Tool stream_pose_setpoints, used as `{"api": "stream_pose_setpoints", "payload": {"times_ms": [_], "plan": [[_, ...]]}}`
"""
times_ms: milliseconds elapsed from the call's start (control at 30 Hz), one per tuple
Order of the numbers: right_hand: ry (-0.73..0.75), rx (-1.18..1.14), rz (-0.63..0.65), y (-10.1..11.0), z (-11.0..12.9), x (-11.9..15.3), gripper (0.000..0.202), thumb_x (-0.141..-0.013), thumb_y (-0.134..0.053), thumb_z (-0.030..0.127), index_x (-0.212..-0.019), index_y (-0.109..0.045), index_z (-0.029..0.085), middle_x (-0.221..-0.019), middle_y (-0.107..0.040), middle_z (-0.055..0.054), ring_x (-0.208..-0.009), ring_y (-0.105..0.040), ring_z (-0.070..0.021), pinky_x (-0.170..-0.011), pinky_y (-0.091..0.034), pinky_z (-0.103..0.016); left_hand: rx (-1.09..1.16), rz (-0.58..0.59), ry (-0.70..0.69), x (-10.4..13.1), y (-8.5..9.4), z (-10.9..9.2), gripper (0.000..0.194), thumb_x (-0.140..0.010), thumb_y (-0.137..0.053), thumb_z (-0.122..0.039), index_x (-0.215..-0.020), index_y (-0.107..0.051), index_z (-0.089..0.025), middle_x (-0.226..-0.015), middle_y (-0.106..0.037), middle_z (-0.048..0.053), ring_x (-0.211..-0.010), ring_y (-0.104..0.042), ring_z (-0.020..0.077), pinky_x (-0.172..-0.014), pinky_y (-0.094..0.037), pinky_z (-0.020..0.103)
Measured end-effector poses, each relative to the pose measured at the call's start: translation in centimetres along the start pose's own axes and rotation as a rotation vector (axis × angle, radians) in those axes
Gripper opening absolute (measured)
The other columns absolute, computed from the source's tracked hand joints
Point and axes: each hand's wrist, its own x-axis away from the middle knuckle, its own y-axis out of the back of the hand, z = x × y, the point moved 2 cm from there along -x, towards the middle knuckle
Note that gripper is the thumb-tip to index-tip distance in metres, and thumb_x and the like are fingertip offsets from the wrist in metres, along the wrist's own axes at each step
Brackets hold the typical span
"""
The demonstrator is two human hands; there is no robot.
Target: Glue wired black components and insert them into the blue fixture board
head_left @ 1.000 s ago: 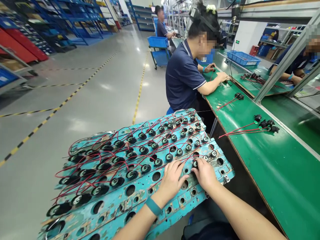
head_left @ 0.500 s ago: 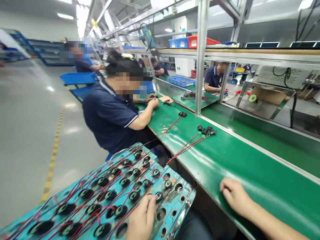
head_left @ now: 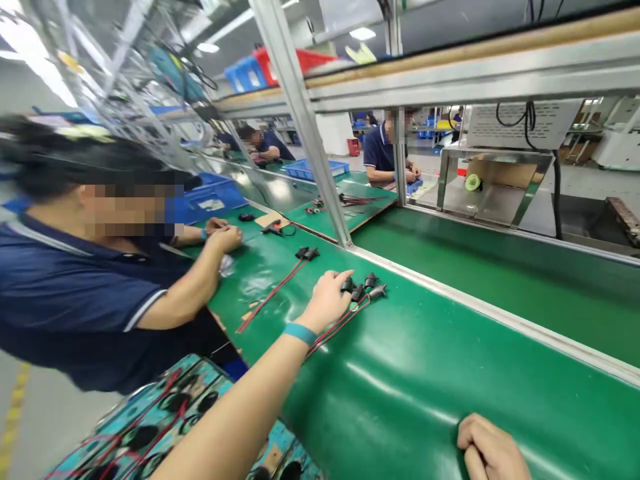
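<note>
My left hand [head_left: 327, 299] reaches across the green bench, a blue-green band at its wrist. Its thumb and finger close around a small black plastic part [head_left: 347, 285] at the left of a cluster. Beside it lie several similar black parts [head_left: 371, 280], with red and dark wires [head_left: 333, 328] trailing toward the bench's near edge. My right hand [head_left: 493, 448] rests curled on the bench at the lower right, with no object showing in it. Below my left forearm, a worn turquoise fixture board [head_left: 277, 437] carries round black pieces and red wires, partly covered by the arm.
A co-worker [head_left: 75, 287] sits close on the left, hands together over the bench [head_left: 425, 373]. Two more black wired parts [head_left: 307, 253] lie farther left. A metal post [head_left: 307, 127] rises at the bench's back rail. Behind stand a blue tray [head_left: 315, 170] and another person [head_left: 383, 150].
My left hand has left the turquoise board and moved forward to the black parts on the bench. The view has swung right and closer; my right hand stays curled on the bench.
</note>
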Motion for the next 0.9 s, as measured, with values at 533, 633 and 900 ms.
{"api": "stream_pose_setpoints", "payload": {"times_ms": [533,633,900], "plan": [[-0.056,0.094,-0.015,-1.7,-0.8,0.0,0.021,-0.074,-0.043,0.006,-0.075,-0.054,0.024,-0.067,-0.062,0.001,-0.054,-0.061,-0.0149,-0.051,-0.045,-0.022,-0.339,0.078,-0.046,1.5,-6.5,-8.3,0.026,-0.098,-0.063,-0.032,-0.117,-0.064,-0.015,-0.107,-0.069,0.006,-0.089,-0.069,0.0198,-0.080,-0.059,0.040],[-0.101,0.062,-0.097,-2.1,-0.8,-0.2,0.026,-0.069,-0.042,0.004,-0.078,-0.057,0.024,-0.070,-0.063,0.000,-0.058,-0.063,-0.0164,-0.054,-0.048,-0.024,-0.340,0.065,-0.124,3.9,-6.2,-11.1,0.019,-0.098,-0.063,-0.026,-0.112,-0.065,-0.014,-0.099,-0.069,0.004,-0.081,-0.068,0.0173,-0.075,-0.059,0.036],[-0.256,0.181,-0.086,3.6,-0.1,-0.2,0.077,-0.070,-0.046,-0.001,-0.146,-0.042,0.013,-0.152,-0.046,-0.024,-0.139,-0.046,-0.0378,-0.109,-0.041,-0.063,-0.205,0.045,-0.559,13.4,-7.2,-20.8,0.028,-0.093,-0.051,-0.009,-0.115,-0.065,-0.019,-0.097,-0.071,0.007,-0.081,-0.071,0.0223,-0.074,-0.059,0.034]]}}
